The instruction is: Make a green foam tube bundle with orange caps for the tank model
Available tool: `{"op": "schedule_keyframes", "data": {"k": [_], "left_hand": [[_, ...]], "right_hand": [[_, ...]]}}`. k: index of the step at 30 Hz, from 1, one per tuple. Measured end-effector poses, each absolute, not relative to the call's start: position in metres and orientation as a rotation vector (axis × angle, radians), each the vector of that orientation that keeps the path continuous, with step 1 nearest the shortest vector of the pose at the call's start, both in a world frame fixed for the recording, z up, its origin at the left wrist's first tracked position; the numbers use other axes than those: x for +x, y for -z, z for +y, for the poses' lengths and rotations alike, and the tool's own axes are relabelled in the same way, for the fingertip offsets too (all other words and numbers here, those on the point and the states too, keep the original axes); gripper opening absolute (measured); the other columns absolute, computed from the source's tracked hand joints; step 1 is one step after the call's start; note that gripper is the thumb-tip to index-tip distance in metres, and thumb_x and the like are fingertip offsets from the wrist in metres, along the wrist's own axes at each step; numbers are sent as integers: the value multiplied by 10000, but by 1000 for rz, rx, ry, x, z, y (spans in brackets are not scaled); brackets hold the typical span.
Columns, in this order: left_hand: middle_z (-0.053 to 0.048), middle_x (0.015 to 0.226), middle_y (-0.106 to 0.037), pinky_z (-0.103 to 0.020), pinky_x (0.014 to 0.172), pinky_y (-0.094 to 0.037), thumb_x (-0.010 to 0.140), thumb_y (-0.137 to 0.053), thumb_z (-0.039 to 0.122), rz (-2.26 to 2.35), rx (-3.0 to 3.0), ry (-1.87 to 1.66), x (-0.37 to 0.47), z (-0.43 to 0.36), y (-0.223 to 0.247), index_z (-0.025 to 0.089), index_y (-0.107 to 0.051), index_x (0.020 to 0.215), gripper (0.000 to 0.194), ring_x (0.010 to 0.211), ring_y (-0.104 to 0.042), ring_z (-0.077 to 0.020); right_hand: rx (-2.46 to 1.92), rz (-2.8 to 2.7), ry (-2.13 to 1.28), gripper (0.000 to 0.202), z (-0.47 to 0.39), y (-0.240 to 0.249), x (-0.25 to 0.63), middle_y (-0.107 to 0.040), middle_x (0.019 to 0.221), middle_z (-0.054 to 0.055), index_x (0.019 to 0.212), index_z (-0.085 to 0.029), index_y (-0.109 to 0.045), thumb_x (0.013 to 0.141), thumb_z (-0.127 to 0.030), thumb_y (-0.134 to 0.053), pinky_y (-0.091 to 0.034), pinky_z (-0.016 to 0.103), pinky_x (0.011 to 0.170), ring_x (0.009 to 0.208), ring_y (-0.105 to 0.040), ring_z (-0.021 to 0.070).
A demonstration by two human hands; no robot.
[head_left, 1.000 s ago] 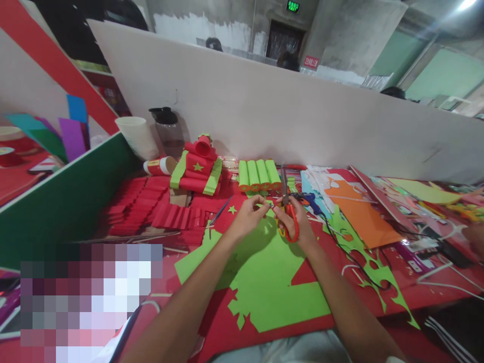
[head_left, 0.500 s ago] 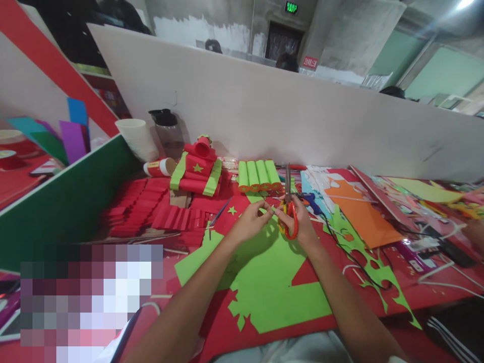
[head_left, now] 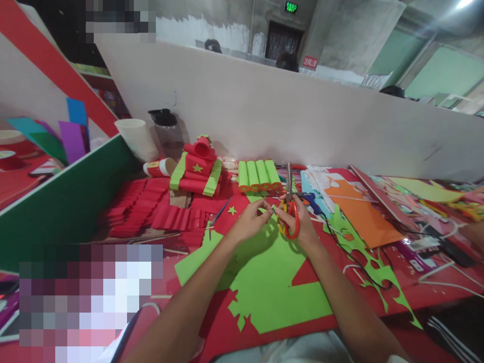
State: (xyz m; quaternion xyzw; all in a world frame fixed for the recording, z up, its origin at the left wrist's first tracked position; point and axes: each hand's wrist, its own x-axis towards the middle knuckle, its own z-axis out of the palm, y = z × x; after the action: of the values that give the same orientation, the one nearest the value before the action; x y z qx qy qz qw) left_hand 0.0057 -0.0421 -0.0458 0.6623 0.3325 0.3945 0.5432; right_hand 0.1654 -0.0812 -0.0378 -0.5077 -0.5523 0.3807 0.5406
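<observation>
My right hand (head_left: 301, 220) is closed on a pair of scissors (head_left: 290, 222) with red and yellow handles, the blades pointing up and away. The fingertips of my left hand (head_left: 254, 218) are pinched together close to my right fingertips. A tiny pale green scrap (head_left: 274, 207) shows between the two hands, partly hidden by the fingers. Beneath them lies a large sheet of bright green paper (head_left: 280, 307) with notched, cut edges. Left of my hands, a small green star (head_left: 232, 209) rests on red paper.
Folded red paper strips (head_left: 139, 206) lie to the left, below a red and green paper model (head_left: 198, 169). Several green rolls (head_left: 259, 175) stand behind my hands. To the right are a blue glue gun (head_left: 312, 202), orange paper (head_left: 363, 214) and green offcuts (head_left: 372, 257). A white partition (head_left: 287, 116) rises behind.
Almost nothing differs. The scissors and my right hand have shifted very slightly, while my left hand keeps its pinch in the same place.
</observation>
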Motion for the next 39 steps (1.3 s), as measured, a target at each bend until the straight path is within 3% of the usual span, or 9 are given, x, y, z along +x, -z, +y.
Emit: {"op": "schedule_keyframes", "data": {"k": [10, 15, 39], "left_hand": [[32, 609, -554, -207, 472, -318, 802, -587, 369, 918, 1349, -1123, -2, -36, 38, 185, -555, 774, 189, 483, -431, -84], [30, 625, -539, -204, 512, -376, 772, -614, 343, 905, 1252, -1230, -2, -32, 38, 181, -550, 734, 178, 542, -504, -91], [34, 612, -534, -208, 540, -381, 769, -567, 291, 954, 1287, -1231, -6, -34, 32, 181, -521, 707, 134, 557, -515, -97]], "right_hand": [[-1193, -1571, -972, 423, -87, 38, 169, -491, 738, -28, 1117, -243, -504, 873, -585, -553, -402, 250, 491, 536, -452, 111], [-1186, -1805, -1016, 448, -90, 38, 170, -526, 835, 8, 1149, -222, -512, 884, -581, -551, -421, 255, 574, 656, -492, 133], [-1238, -1863, -1078, 468, -92, 32, 174, -515, 872, 19, 1068, -215, -531, 869, -639, -528, -438, 280, 651, 727, -526, 158]]}}
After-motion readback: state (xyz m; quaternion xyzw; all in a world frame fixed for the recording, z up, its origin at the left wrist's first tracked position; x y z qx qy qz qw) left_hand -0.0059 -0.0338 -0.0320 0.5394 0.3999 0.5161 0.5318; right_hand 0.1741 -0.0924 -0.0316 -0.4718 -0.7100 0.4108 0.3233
